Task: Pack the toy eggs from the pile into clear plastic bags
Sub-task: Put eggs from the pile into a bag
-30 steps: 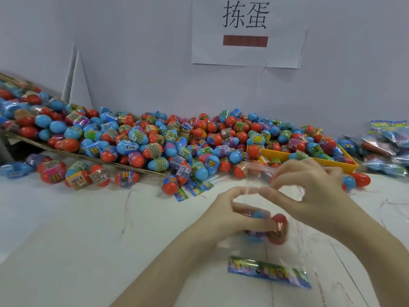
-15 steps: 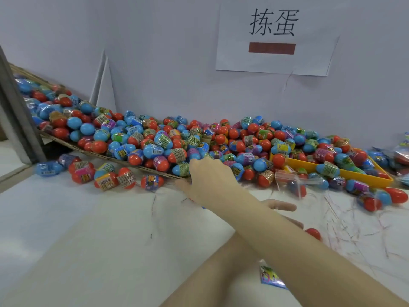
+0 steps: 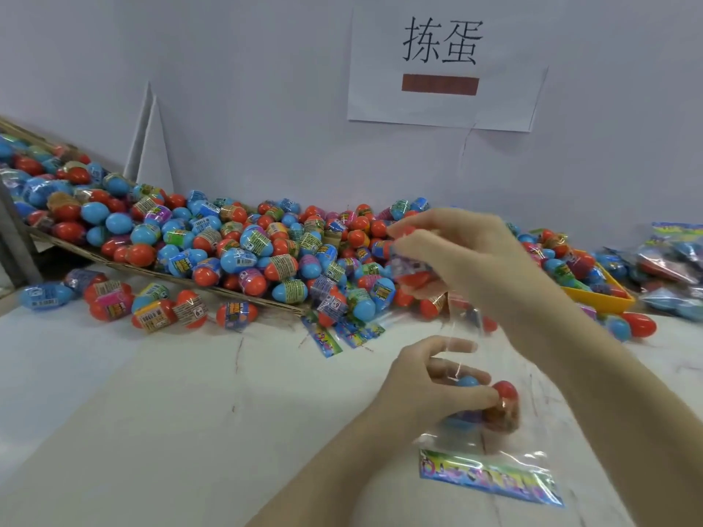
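Two hands are in view, the left hand [image 3: 426, 389] near and the right hand [image 3: 468, 256] farther off. One clear bag [image 3: 490, 443] lies near right with two eggs [image 3: 504, 407] inside. The right hand holds two eggs more [image 3: 412, 266]. The pile [image 3: 236, 245] at far left has too many to count. One yellow tray [image 3: 605, 300] sits far right, one paper sign [image 3: 443, 66] on the wall.

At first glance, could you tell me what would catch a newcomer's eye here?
The big pile of toy eggs, red and blue, sprawls along the wall at the back of the table. Above it hangs a paper sign with two large characters. In front, the right hand holds eggs over a clear bag that the left hand grips, with two eggs already inside.
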